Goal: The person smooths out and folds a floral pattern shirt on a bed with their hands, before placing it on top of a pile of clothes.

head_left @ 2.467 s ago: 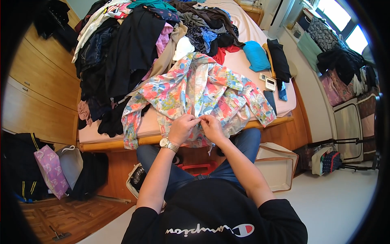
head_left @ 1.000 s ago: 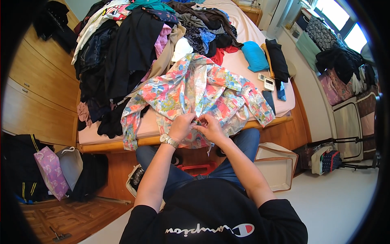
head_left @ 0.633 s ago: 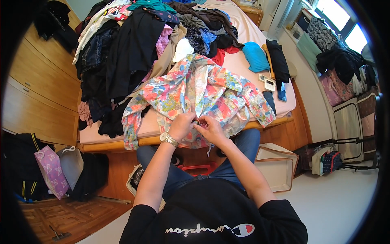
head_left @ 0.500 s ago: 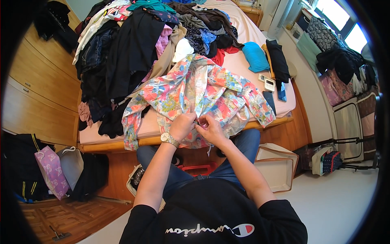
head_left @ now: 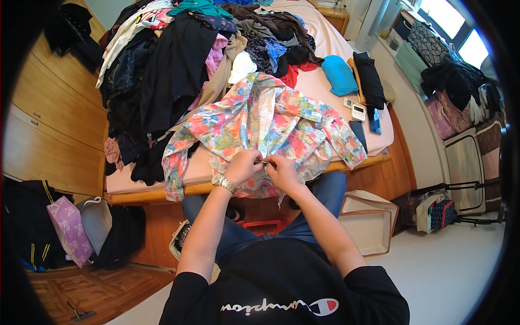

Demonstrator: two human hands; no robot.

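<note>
1. A floral jacket [head_left: 216, 127] lies spread on the near edge of a bed [head_left: 311, 86], one sleeve out to each side, its lower part hanging over the edge
2. The left hand [head_left: 242, 168] and right hand [head_left: 284, 172] nearly meet at its front opening, each pinching the jacket there; the fingers hide the exact part
3. The step in hand looks like bringing the front edges together
4. The next move seems to call for a steady left pinch and careful right-hand alignment
</note>
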